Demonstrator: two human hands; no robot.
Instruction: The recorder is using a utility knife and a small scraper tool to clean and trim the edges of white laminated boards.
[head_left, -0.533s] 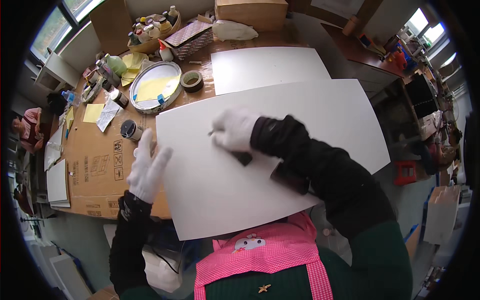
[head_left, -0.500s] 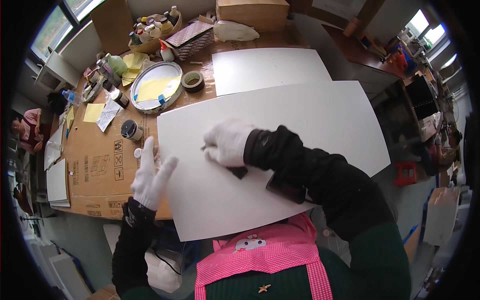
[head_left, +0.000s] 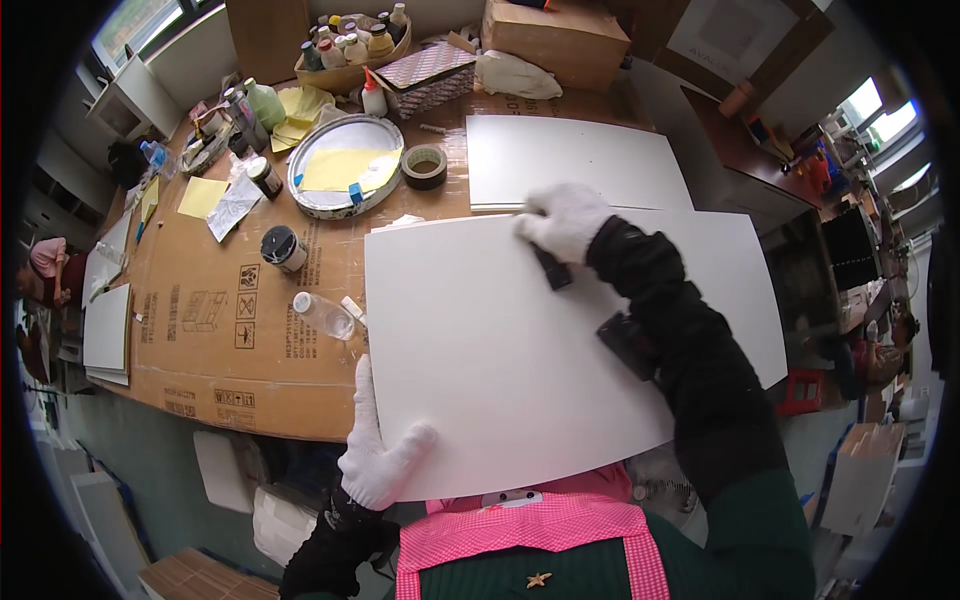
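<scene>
A large white sheet (head_left: 500, 370) lies before me, lapping over another white sheet (head_left: 570, 160) at the back. My right hand (head_left: 570, 222), in a white glove, is closed near the far edge of the big sheet. A black block-like piece (head_left: 552, 270) sticks out from under its palm; its kind does not show. Beside my right forearm rests a dark flat object (head_left: 628, 345), partly covered by the sleeve. Also gloved, my left hand (head_left: 380, 455) lies open at the sheet's near left edge, fingers stretched along the side and thumb over the top.
Left of the sheet are a clear bottle (head_left: 325, 315) on its side and a dark-lidded jar (head_left: 284, 248). Farther back stand a round lid (head_left: 345, 205), a tape roll (head_left: 424, 167) and a basket of bottles (head_left: 350, 60). Cardboard (head_left: 200, 370) covers the table. Other people work at both sides.
My right hand has moved away from me and rightward with the black piece, to the far edge. My left hand has come nearer me along the left edge. The whole view has shifted slightly.
</scene>
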